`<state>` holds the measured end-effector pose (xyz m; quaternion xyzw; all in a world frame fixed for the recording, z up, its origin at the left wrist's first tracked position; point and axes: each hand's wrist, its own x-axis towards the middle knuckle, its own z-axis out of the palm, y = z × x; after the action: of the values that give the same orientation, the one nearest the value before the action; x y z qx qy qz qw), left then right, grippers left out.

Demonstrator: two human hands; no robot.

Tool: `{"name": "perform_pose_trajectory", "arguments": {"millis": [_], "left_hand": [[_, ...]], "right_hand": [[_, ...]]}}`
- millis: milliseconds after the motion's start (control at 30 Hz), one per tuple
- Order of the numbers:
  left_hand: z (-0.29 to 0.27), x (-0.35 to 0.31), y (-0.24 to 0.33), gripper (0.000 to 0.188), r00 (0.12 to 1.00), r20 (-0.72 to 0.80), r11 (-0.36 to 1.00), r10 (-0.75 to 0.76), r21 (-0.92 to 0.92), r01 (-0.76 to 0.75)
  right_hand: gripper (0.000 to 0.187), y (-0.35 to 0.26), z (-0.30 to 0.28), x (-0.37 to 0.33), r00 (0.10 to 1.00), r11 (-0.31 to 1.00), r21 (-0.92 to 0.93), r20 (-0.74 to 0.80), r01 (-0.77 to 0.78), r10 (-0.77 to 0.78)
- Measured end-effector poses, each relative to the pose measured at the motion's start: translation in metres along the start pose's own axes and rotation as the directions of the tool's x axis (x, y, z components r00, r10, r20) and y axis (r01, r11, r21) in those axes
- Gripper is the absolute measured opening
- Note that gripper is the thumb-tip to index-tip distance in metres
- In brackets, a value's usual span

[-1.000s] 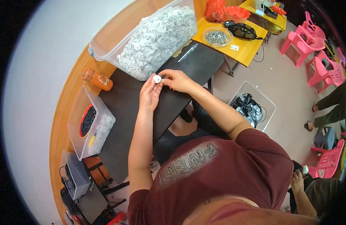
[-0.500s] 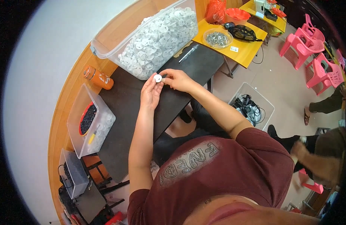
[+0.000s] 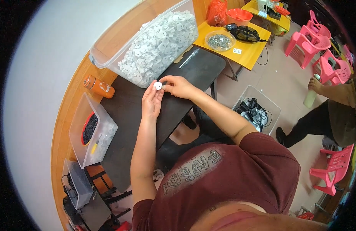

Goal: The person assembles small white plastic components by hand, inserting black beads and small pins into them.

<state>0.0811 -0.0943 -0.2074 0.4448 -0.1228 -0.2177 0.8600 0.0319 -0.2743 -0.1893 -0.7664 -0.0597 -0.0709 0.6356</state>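
Between my two hands, above the black table [image 3: 127,115], is a small round white plastic disc [image 3: 158,85] with a dark spot on it. My left hand [image 3: 151,101] grips the disc between thumb and fingers, palm turned up. From the right, my right hand [image 3: 177,87] pinches at the disc's edge; whether a small part sits in those fingertips is too fine to make out. Just beyond my hands stands a big clear tub [image 3: 127,57], heaped with similar white discs [image 3: 158,42].
An orange bottle [image 3: 99,86] and a clear bin [image 3: 79,131] holding a red bowl of black parts stand to the left. A yellow table [image 3: 255,52] bears a dish of metal parts [image 3: 220,41]. On the floor is a bin of cables [image 3: 257,111]. A person [image 3: 332,111] holds a bottle at right.
My hands stay together on the disc with little change. The view has shifted slightly. At the right, the other person has moved, and a hand with a pale green bottle now shows.
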Motion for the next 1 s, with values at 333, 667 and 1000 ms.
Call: {"name": "perform_pose_trajectory", "arguments": {"millis": [333, 667, 1000], "left_hand": [[0.003, -0.003, 0.002, 0.043, 0.999, -0.008, 0.999, -0.035, 0.037, 0.035], [0.002, 0.004, 0.006, 0.042, 0.996, 0.029, 0.996, -0.084, -0.001, 0.084], [-0.005, 0.004, 0.006, 0.040, 0.994, 0.055, 0.996, -0.091, -0.020, 0.092]], "right_hand": [[0.029, 0.004, 0.003, 0.002, 1.000, 1.000, -0.023, -0.025, 0.008, -0.008], [0.030, 0.001, 0.003, 0.004, 0.999, 0.999, 0.027, -0.021, -0.031, 0.032], [0.031, 0.004, 0.006, 0.004, 0.999, 0.999, 0.021, -0.001, -0.033, 0.033]]}}
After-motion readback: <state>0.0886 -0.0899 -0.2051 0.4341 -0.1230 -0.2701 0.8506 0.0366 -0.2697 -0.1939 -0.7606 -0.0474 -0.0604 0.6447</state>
